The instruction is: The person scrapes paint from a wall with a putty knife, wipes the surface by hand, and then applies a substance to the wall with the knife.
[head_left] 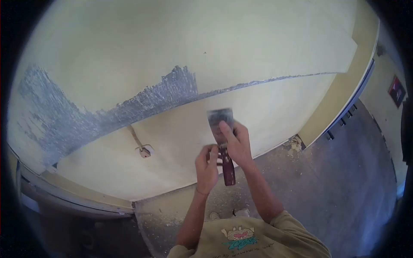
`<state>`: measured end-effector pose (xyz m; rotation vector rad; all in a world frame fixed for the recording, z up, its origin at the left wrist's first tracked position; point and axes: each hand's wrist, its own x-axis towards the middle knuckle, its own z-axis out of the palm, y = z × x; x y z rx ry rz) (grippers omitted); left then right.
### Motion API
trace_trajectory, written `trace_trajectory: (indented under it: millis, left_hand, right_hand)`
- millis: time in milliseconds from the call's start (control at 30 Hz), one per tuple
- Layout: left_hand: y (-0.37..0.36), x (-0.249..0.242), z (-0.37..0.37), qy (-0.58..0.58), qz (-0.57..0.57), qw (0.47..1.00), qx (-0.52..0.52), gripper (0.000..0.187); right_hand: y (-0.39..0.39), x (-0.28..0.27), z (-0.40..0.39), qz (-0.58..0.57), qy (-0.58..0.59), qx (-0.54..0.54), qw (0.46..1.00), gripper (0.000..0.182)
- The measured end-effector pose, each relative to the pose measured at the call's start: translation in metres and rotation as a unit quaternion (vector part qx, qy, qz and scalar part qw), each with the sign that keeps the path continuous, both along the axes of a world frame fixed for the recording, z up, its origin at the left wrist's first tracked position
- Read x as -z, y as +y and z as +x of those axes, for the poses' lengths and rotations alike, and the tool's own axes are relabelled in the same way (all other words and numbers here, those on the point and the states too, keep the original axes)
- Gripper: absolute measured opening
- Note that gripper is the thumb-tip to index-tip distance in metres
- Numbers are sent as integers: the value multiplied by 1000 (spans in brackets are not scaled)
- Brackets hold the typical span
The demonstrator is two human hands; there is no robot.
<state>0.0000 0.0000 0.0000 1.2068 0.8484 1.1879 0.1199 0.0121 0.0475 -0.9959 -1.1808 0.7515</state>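
In front of the wall I hold a paint scraper [229, 165] with its wide metal blade pointing up and its dark red handle hanging down. My right hand [240, 146] is closed around the blade's side, the thumb lying flat on the blade face. Curled fingers of my left hand [207, 170] pinch at the scraper's neck, just above the handle. Pale specks stick to the handle. Beyond the blade, the cream wall [266, 47] carries a scraped grey patch [150, 96] with a ragged upper edge.
A round wall fitting [145, 151] with a cable sits low on the wall. Paint flakes litter the floor [292, 185] along the wall's foot. A door frame [350, 103] stands at the right, and a small framed picture [396, 90] hangs beyond it.
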Motion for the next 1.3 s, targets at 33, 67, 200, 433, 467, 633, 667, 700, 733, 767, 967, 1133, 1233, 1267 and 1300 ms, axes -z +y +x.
trace_trajectory:
  millis: [33,67,200,433,467,633,667,700,733,767,967,1133,1233,1267,1300]
  left_hand:
    - [6,-8,1,9,35,999,-25,24]
    - [12,-16,4,16,71,996,-51,21]
    - [46,-40,18,-30,159,975,-150,19]
    - [84,-43,28,-26,126,973,-194,29]
    - [86,-45,30,-36,124,974,-184,31]
    - [96,-44,38,21,172,962,-213,35]
    - [95,-44,43,8,177,955,-239,35]
    - [94,-47,47,-6,181,947,-264,35]
    - [93,-50,50,-6,179,947,-268,35]
    - [91,-54,52,-16,167,947,-275,35]
    - [95,-52,63,-65,159,941,-293,40]
    - [96,-51,68,-56,161,936,-307,40]
    - [102,-50,74,-63,149,934,-318,40]
    - [105,-49,79,-95,154,930,-320,41]
    - [105,-49,82,-128,160,924,-323,41]
  right_hand:
    - [4,-6,0,6,29,-11,999,26]
    - [9,-6,1,-21,56,-10,998,19]
    - [26,-20,-5,-26,58,-3,998,18]
    - [52,-20,-10,-10,59,33,998,15]
    - [54,-20,-8,-7,46,34,998,15]
    - [63,-22,-2,-8,-4,36,999,14]
    - [64,-23,-2,-2,-1,40,999,13]
    - [65,-25,-1,-2,-2,36,999,13]
    - [65,-27,-2,3,-10,44,999,13]
    - [65,-30,-1,7,-18,52,998,13]
    - [66,-40,4,7,-34,34,999,14]
    - [68,-37,8,-24,-36,32,999,14]
    - [76,-41,15,-2,-68,44,997,16]
    - [76,-42,18,1,-108,55,993,18]
    - [74,-44,18,-4,-108,50,993,18]
